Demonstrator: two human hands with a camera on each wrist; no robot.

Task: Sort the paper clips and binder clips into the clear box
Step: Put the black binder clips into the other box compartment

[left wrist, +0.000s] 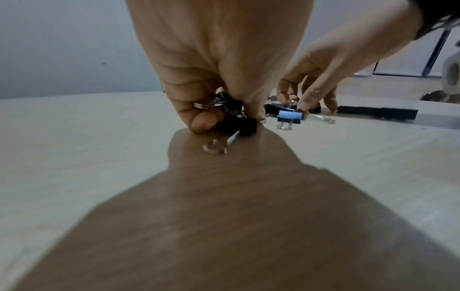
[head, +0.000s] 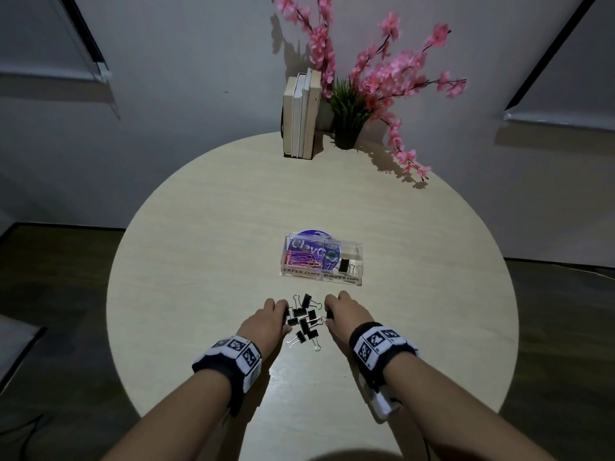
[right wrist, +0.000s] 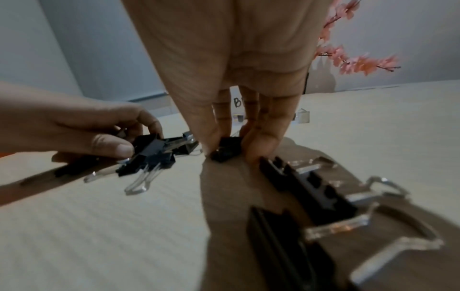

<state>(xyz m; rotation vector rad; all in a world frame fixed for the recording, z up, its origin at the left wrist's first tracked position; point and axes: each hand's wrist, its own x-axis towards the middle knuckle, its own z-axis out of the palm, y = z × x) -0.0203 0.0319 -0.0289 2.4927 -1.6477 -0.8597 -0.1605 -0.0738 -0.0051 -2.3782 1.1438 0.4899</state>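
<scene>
The binder clips point(head: 304, 319) lie in a loose heap near the table's point(head: 199, 227) front edge, directly between the two hands. The box point(head: 322, 258) sits just beyond the heap toward the table's middle, long side across the view, paper clips point(head: 303, 259) in its left compartment and one binder clip in its right, labelled for binders. The left hand point(head: 268, 316) has its fingers curled round several clips at the heap's left side. The right hand point(head: 342, 311) pinches one clip point(right wrist: 225, 148) between thumb and fingers at the heap's right. The right hand looks nearer the binder compartment, so its carry forward should be the shorter one.
</scene>
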